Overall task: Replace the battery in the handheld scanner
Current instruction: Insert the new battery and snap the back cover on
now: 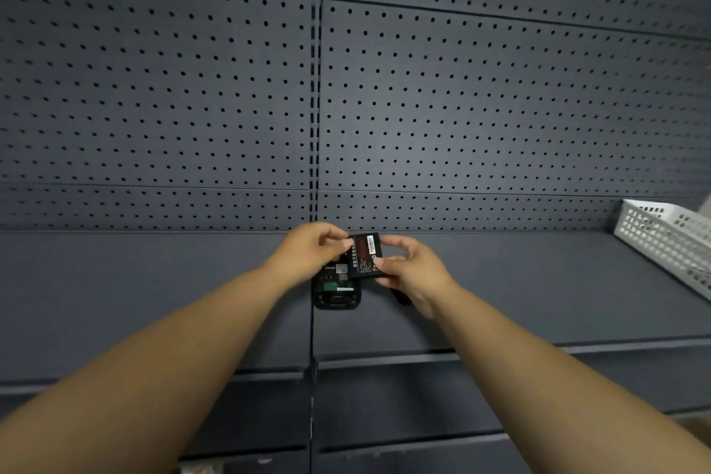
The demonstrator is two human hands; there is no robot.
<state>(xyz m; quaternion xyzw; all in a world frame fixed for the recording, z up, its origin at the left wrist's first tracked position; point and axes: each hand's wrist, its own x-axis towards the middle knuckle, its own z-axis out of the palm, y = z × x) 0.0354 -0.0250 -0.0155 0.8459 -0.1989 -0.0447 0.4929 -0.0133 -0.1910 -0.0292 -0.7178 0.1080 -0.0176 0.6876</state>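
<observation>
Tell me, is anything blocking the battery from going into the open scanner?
Nothing visible does. Both the left hand and right hand hold the battery just above the scanner, which lies on the shelf with its back open. The compartment looks empty, though the battery and fingers hide its upper part.

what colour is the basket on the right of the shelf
White, with a perforated hole pattern: the basket, seen in the head view.

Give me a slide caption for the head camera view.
Both hands hold a battery above the opened scanner lying on a grey shelf.
</observation>
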